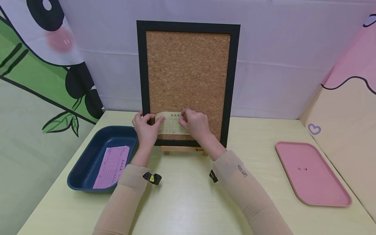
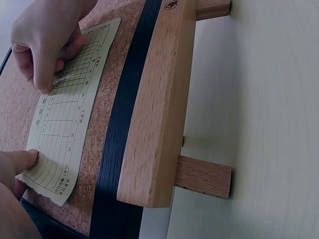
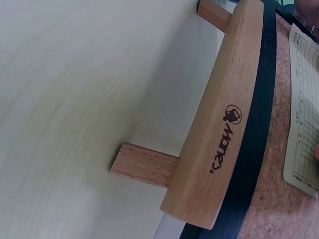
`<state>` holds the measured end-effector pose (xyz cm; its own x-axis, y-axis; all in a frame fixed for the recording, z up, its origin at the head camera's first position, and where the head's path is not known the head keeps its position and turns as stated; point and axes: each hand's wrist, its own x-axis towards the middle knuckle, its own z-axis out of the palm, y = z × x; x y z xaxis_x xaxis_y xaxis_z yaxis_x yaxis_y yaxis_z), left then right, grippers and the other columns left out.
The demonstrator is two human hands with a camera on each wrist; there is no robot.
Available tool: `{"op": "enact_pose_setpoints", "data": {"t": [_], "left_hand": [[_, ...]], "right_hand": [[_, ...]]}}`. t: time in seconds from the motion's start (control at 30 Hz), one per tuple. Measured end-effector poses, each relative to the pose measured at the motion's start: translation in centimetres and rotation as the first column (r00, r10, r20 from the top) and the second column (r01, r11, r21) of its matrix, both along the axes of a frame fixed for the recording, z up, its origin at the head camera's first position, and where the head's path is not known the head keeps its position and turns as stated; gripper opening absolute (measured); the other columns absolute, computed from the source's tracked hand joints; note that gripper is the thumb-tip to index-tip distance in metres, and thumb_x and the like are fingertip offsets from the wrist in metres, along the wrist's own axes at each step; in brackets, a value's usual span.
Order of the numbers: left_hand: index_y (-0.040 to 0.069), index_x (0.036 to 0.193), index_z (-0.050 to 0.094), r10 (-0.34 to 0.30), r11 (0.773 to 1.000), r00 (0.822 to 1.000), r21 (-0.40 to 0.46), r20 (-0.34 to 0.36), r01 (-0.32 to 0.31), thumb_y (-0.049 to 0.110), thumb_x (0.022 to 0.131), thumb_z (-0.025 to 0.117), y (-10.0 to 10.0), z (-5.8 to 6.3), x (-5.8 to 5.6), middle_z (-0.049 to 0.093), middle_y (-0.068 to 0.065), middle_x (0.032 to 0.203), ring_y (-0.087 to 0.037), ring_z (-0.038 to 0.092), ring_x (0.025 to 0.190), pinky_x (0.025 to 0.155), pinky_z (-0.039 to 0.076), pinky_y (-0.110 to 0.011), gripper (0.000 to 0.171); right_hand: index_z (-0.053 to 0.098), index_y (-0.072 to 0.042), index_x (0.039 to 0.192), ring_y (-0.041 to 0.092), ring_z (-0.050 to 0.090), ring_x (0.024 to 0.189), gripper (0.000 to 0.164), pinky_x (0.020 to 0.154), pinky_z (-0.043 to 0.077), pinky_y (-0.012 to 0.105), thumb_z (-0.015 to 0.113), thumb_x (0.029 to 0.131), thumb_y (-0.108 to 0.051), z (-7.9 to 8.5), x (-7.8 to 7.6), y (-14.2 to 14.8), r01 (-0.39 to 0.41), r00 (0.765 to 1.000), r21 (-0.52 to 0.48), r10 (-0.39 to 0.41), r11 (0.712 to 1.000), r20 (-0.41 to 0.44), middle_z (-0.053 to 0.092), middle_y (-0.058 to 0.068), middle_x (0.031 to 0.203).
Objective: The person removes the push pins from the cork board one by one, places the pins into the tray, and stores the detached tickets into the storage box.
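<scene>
A cork board [image 1: 188, 75] in a black frame [image 1: 143, 81] stands upright on a wooden stand [image 1: 182, 149] at the table's middle. Both hands hold a yellowish printed paper slip [image 1: 172, 124] flat against the cork's lower part. My left hand [image 1: 147, 126] lies at the frame's left edge, and its thumb [image 2: 17, 162] presses the paper slip [image 2: 70, 124] at one corner. My right hand [image 1: 195, 123] has curled fingers [image 2: 45, 50] that pinch at the slip's upper edge. The right wrist view shows the stand [image 3: 219, 124], the frame [image 3: 249, 149] and the slip's end [image 3: 301, 109].
A dark blue tray [image 1: 88, 160] with a pink printed slip [image 1: 113, 166] sits at the left. A flat pink tray [image 1: 311, 173] lies at the right. Printed backdrop panels close off the table behind and on both sides.
</scene>
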<state>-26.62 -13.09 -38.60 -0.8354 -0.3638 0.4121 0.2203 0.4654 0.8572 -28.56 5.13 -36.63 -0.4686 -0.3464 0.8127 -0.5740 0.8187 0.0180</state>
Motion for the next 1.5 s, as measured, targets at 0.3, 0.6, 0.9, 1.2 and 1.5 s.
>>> {"op": "enact_pose_setpoints", "data": {"t": [0.3, 0.6, 0.9, 1.2, 1.5], "left_hand": [[0.004, 0.094, 0.069, 0.001, 1.000, 1.000, 0.007, 0.008, -0.001, 0.037, 0.079, 0.075, 0.1, 0.1, 0.1, 0.037, -0.016, 0.139, -0.031, 0.023, 0.132, 0.107, 0.023, -0.050, 0.037], [0.003, 0.092, 0.068, -0.002, 1.000, 1.000, 0.010, -0.007, 0.002, 0.036, 0.079, 0.076, 0.2, 0.4, 0.3, 0.039, -0.016, 0.136, -0.030, 0.025, 0.130, 0.106, 0.024, -0.049, 0.036], [0.004, 0.092, 0.068, -0.002, 1.000, 1.000, 0.023, 0.002, 0.002, 0.037, 0.079, 0.076, 0.1, 0.4, 0.2, 0.037, -0.015, 0.139, -0.030, 0.023, 0.132, 0.107, 0.024, -0.049, 0.036], [0.004, 0.089, 0.067, 0.017, 1.000, 1.000, 0.008, -0.004, -0.017, 0.035, 0.080, 0.075, 0.3, 0.5, 0.5, 0.034, -0.014, 0.143, -0.030, 0.020, 0.135, 0.109, 0.022, -0.048, 0.034], [0.003, 0.081, 0.066, 0.016, 1.000, 0.997, -0.015, -0.078, -0.018, 0.031, 0.080, 0.076, 0.4, 1.0, 1.6, 0.036, -0.010, 0.142, -0.028, 0.019, 0.135, 0.107, 0.024, -0.050, 0.030]], "right_hand": [[0.068, -0.009, 0.079, -0.005, 0.021, 0.044, 0.004, 0.041, 0.016, 0.011, 0.071, 0.076, -0.009, -0.2, -0.3, 0.0, -0.022, 0.996, -0.014, 0.020, 1.000, -0.082, 0.059, -0.004, 0.052], [0.067, -0.007, 0.082, 0.000, 0.034, 0.041, 0.005, 0.039, 0.026, 0.015, 0.069, 0.079, -0.011, 0.0, -0.1, 0.3, -0.050, 0.998, -0.027, 0.049, 0.998, -0.026, 0.061, -0.003, 0.055], [0.067, -0.006, 0.087, 0.006, 0.050, 0.045, 0.007, 0.042, 0.039, 0.020, 0.066, 0.083, -0.012, 0.2, 0.0, 0.6, -0.129, 0.989, -0.095, 0.135, 0.987, 0.066, 0.063, 0.000, 0.061], [0.067, -0.006, 0.089, 0.005, 0.049, 0.048, 0.008, 0.042, 0.036, 0.019, 0.064, 0.084, -0.011, 0.4, 0.3, 1.3, -0.181, 0.976, -0.101, 0.191, 0.978, 0.108, 0.061, -0.001, 0.062], [0.066, -0.005, 0.089, 0.006, 0.043, 0.049, 0.008, 0.043, 0.034, 0.019, 0.065, 0.084, -0.011, 1.9, 2.0, 2.8, -0.213, 0.965, -0.109, 0.226, 0.971, 0.130, 0.055, -0.002, 0.060]]}}
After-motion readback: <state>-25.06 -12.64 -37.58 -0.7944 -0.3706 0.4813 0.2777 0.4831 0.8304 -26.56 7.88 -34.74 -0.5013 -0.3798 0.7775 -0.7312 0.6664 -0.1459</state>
